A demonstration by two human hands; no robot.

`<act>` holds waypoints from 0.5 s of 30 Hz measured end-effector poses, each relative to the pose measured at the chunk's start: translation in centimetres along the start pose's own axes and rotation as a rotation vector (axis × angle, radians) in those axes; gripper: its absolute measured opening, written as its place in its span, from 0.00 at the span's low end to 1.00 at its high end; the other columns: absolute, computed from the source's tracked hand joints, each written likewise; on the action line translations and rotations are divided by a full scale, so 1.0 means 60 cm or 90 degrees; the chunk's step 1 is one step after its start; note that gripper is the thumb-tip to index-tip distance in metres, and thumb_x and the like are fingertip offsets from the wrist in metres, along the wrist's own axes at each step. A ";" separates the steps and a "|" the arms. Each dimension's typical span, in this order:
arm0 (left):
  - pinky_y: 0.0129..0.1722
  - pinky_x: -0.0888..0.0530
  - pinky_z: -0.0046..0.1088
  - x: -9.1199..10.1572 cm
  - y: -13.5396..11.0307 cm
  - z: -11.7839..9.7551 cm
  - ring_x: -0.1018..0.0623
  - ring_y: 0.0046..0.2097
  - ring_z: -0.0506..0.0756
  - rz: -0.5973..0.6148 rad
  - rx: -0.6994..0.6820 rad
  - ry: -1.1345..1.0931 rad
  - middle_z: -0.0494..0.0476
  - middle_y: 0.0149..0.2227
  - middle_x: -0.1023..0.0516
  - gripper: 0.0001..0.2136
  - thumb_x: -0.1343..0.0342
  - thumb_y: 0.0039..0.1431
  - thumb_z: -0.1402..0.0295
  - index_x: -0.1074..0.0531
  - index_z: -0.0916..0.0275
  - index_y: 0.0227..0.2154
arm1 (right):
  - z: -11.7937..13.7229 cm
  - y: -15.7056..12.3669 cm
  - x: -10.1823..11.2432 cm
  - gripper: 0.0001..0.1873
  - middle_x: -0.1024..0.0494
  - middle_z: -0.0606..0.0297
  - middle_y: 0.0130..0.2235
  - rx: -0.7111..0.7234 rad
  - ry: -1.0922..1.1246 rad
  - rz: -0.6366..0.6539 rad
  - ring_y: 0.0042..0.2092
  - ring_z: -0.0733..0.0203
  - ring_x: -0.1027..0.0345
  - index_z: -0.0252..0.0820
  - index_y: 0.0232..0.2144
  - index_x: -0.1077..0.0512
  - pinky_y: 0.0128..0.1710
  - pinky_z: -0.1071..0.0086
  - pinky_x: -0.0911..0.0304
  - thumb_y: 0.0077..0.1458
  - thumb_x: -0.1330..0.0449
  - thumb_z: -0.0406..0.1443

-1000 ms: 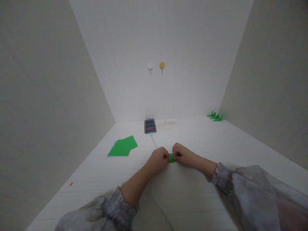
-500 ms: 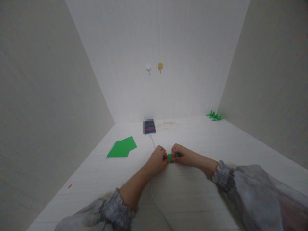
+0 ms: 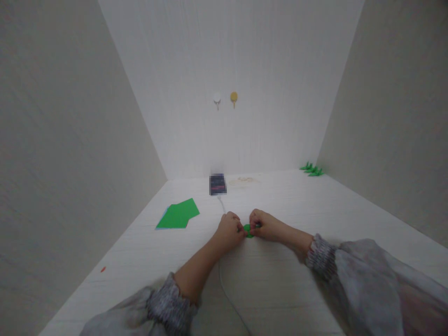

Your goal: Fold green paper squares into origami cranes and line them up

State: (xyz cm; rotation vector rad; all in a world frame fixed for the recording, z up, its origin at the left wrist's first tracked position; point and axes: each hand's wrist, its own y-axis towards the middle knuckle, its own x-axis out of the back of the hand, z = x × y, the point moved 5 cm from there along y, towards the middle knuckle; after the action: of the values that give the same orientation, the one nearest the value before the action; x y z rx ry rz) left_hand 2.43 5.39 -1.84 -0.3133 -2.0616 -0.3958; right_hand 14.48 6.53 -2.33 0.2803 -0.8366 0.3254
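Between my two hands is a small piece of folded green paper, low over the white tabletop. My left hand pinches its left side with thumb and fingers. On the right side, my right hand is closed on the same paper, fingertips close to those of the left. Most of the paper is hidden behind the fingers, so its exact shape cannot be made out. To the left lie several flat green paper sheets, overlapping, with a pale blue edge showing under them.
Several folded green paper pieces stand in the far right corner. A dark, blurred-out device sits by the back wall, its white cable running under my left arm. A small red piece lies left. Two hooks are on the wall.
Both hands stay nearly in place on the green paper, with only slight finger movement; the paper looks a little turned. The whole view has shifted slightly.
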 end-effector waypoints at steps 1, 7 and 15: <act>0.43 0.38 0.29 0.000 0.001 0.002 0.34 0.42 0.55 0.009 0.014 -0.006 0.59 0.38 0.32 0.05 0.44 0.43 0.69 0.26 0.65 0.21 | -0.003 0.001 -0.001 0.03 0.32 0.66 0.29 -0.003 0.011 0.005 0.32 0.65 0.40 0.36 0.16 0.32 0.30 0.74 0.44 0.34 0.40 0.29; 0.38 0.36 0.25 0.003 0.002 0.009 0.33 0.40 0.53 0.018 0.047 -0.033 0.56 0.37 0.32 0.06 0.43 0.40 0.67 0.25 0.64 0.19 | -0.022 0.008 -0.012 0.04 0.31 0.68 0.25 -0.017 0.079 0.043 0.28 0.67 0.39 0.37 0.13 0.32 0.25 0.77 0.46 0.33 0.40 0.29; 0.37 0.36 0.25 0.006 0.004 0.007 0.33 0.38 0.52 0.022 0.066 -0.044 0.56 0.36 0.31 0.05 0.43 0.39 0.68 0.26 0.63 0.18 | -0.028 0.011 -0.014 0.03 0.31 0.69 0.22 -0.106 0.059 0.023 0.26 0.68 0.40 0.38 0.14 0.32 0.22 0.77 0.49 0.34 0.40 0.29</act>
State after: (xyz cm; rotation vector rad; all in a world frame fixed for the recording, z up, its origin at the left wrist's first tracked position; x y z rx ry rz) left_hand 2.03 5.79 -1.69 -0.3026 -2.1332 -0.2592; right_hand 14.84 7.60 -3.96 0.0945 -0.7731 0.2986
